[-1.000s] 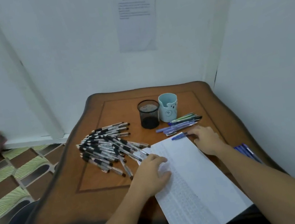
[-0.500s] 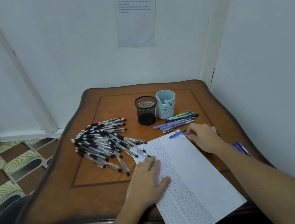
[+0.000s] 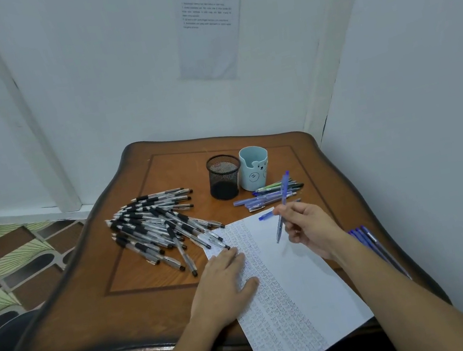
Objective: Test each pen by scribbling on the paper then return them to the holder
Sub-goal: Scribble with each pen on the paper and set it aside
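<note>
The worktop (image 3: 138,284) carries the paper (image 3: 298,281), which lies slanted. The mesh holder (image 3: 224,176) stands beyond its far edge. The left grip (image 3: 224,281) lies flat, fingers straight, on the paper's left edge. Over its far right corner the right grip (image 3: 311,229) pinches a blue pen (image 3: 284,190), long axis steep, tip aimed down at the sheet.

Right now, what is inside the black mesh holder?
No pen shows above the rim of the mesh holder, and through the mesh it looks empty. Its floor is dark, so something small lying there could not be told.
</note>
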A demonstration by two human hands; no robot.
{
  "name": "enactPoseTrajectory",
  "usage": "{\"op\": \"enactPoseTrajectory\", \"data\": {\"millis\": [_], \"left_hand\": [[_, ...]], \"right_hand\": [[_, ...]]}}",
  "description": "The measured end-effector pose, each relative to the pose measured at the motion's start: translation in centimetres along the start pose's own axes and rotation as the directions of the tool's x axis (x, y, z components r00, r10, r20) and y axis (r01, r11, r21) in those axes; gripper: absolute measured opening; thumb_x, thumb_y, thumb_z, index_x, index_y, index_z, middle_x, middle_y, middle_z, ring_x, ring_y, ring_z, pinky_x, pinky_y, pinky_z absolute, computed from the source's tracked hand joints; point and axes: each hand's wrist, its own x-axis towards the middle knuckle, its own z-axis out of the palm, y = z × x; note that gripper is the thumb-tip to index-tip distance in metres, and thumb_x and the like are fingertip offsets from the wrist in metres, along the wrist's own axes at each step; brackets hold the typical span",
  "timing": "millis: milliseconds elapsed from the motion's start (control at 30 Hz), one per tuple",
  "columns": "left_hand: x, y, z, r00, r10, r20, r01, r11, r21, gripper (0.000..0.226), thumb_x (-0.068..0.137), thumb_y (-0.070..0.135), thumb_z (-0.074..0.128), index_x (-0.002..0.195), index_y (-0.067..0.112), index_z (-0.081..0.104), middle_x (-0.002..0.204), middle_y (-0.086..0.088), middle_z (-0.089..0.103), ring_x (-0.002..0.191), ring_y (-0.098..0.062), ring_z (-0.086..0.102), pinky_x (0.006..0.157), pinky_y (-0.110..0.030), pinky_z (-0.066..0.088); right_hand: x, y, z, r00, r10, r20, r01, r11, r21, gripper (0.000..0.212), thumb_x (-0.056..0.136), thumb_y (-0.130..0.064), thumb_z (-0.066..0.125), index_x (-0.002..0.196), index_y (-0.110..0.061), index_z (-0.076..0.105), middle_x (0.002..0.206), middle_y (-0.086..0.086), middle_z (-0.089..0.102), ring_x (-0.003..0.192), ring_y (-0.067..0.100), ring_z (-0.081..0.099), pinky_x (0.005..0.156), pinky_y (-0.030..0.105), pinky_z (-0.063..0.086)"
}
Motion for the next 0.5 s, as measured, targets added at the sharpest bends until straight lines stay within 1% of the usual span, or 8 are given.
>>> {"op": "enactPoseTrajectory", "data": {"millis": [67,133,167,200,267,300,367,500], "left_hand": [[0.0,0.0,0.1,1.000,-0.002,-0.009,0.002,1.000,-0.006,0.067,0.096,0.057,0.038,0.152,0.021,0.028,0.160,0.004,0.021,0.146,-0.010,0.014,0.115,-0.024,0.000],[0.0,-0.1,0.2,1.000,-0.003,-0.005,0.003,1.000,0.002,0.067,0.096,0.058,0.037,0.152,0.022,0.028,0.160,0.004,0.020,0.146,-0.010,0.013,0.115,-0.023,-0.001],[0.1,-0.2,0.2,1.000,-0.003,0.001,0.003,1.000,0.007,0.068,0.096,0.058,0.037,0.152,0.022,0.028,0.160,0.004,0.020,0.146,-0.009,0.012,0.115,-0.023,-0.001],[0.1,-0.2,0.2,1.000,-0.003,0.006,0.003,1.000,0.008,0.068,0.095,0.059,0.036,0.152,0.022,0.028,0.160,0.004,0.020,0.146,-0.009,0.012,0.115,-0.023,-0.001],[0.1,-0.2,0.2,1.000,-0.006,0.011,0.005,1.000,0.006,0.071,0.093,0.061,0.034,0.152,0.022,0.029,0.160,0.004,0.021,0.146,-0.009,0.013,0.116,-0.024,0.001],[0.1,-0.2,0.2,1.000,-0.008,0.013,0.008,1.000,0.004,0.073,0.091,0.062,0.032,0.151,0.022,0.030,0.160,0.004,0.021,0.146,-0.009,0.013,0.116,-0.024,0.001],[0.0,-0.1,0.1,1.000,-0.010,0.008,0.010,1.000,-0.003,0.073,0.090,0.062,0.032,0.151,0.022,0.030,0.160,0.004,0.022,0.146,-0.010,0.014,0.116,-0.024,0.002],[0.1,-0.1,0.0,1.000,-0.011,-0.006,0.011,1.000,-0.013,0.066,0.096,0.057,0.040,0.151,0.023,0.031,0.159,0.005,0.023,0.145,-0.009,0.015,0.115,-0.023,0.002]], "right_hand": [[-0.3,0.0,0.2,1.000,-0.001,0.024,0.000,0.998,0.060,0.020,0.089,-0.020,0.065,0.100,-0.003,0.070,0.078,0.007,0.061,0.070,0.018,0.057,0.053,0.024,0.048],[-0.4,-0.1,0.4,0.999,-0.013,0.039,0.009,0.996,0.083,0.027,0.093,-0.008,0.062,0.119,-0.002,0.062,0.085,0.012,0.068,0.072,0.022,0.066,0.054,0.025,0.054],[-0.4,-0.1,0.4,0.999,-0.020,0.042,0.017,0.996,0.085,0.036,0.093,-0.003,0.061,0.129,-0.007,0.055,0.085,0.015,0.069,0.072,0.024,0.068,0.054,0.026,0.056],[-0.3,0.1,0.4,0.998,-0.028,0.049,0.024,0.996,0.086,0.049,0.092,0.002,0.061,0.135,-0.017,0.048,0.086,0.018,0.070,0.073,0.027,0.069,0.055,0.029,0.058],[-0.3,0.3,0.4,0.997,-0.039,0.062,0.033,0.995,0.089,0.076,0.089,0.006,0.063,0.139,-0.042,0.032,0.088,0.022,0.072,0.076,0.032,0.072,0.058,0.034,0.060],[-0.4,0.4,0.4,0.997,-0.041,0.063,0.035,0.996,0.087,0.083,0.089,0.007,0.063,0.140,-0.048,0.028,0.088,0.022,0.072,0.077,0.033,0.072,0.058,0.036,0.061],[-0.3,0.5,0.3,0.998,-0.045,0.048,0.040,0.995,0.087,0.084,0.088,0.008,0.063,0.143,-0.045,0.028,0.087,0.022,0.072,0.078,0.034,0.073,0.058,0.036,0.061],[-0.1,0.9,0.0,0.998,-0.056,-0.034,0.058,0.996,0.073,0.077,0.085,0.010,0.066,0.141,-0.032,0.035,0.088,0.022,0.072,0.077,0.035,0.074,0.056,0.034,0.060]]}}
